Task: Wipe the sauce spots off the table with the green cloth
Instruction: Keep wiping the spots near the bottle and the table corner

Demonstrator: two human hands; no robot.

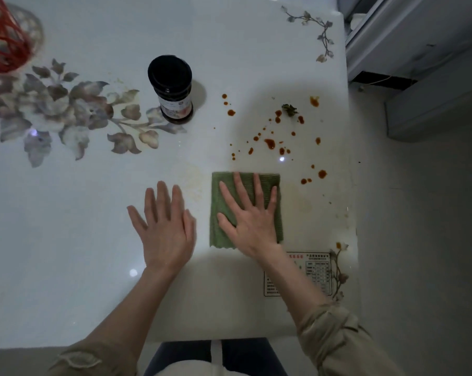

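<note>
Head view: the green cloth (pixel 245 207), soft, light and folded flat at lower centre below the sauce spots (pixel 270 143), is pressed under the spread-fingered right hand (pixel 252 221), while the left hand (pixel 165 229) is laid flat, fingers straight, on the table (pixel 66 240); a flat-palm hold is judged adequate.

This looks like a home dining or kitchen corner. A glossy white table (pixel 94 240) printed with grey-brown flowers (pixel 56 109) carries a dark glass sauce jar with a black lid (pixel 172 88) and a red wire basket (pixel 4 39), beside a pale floor (pixel 419 240).
</note>
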